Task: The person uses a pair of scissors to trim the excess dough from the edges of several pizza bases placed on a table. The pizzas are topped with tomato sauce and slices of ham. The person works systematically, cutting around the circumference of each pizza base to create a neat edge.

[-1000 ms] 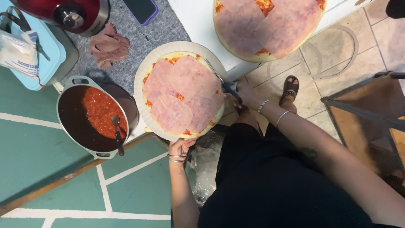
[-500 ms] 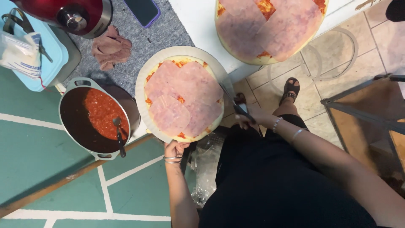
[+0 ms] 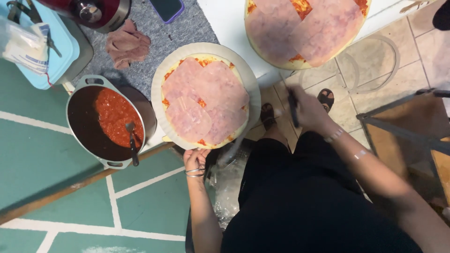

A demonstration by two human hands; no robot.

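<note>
Pizza steadied at the desk edge.
The pizza (image 3: 205, 100) lies at 12 o'clock from the left hand (image 3: 196, 160), fingers curled under its plate (image 3: 161, 70); the right hand (image 3: 307, 108), at 3 o'clock, is closed around a dark tool (image 3: 293, 108).

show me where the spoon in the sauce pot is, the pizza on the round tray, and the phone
spoon (image 3: 132, 144), head view, on the dark handle, in the sauce pot.
pizza on the round tray (image 3: 205, 99), head view, on the pink meat slices at its middle.
phone (image 3: 165, 8), head view, on its dark screen.
</note>
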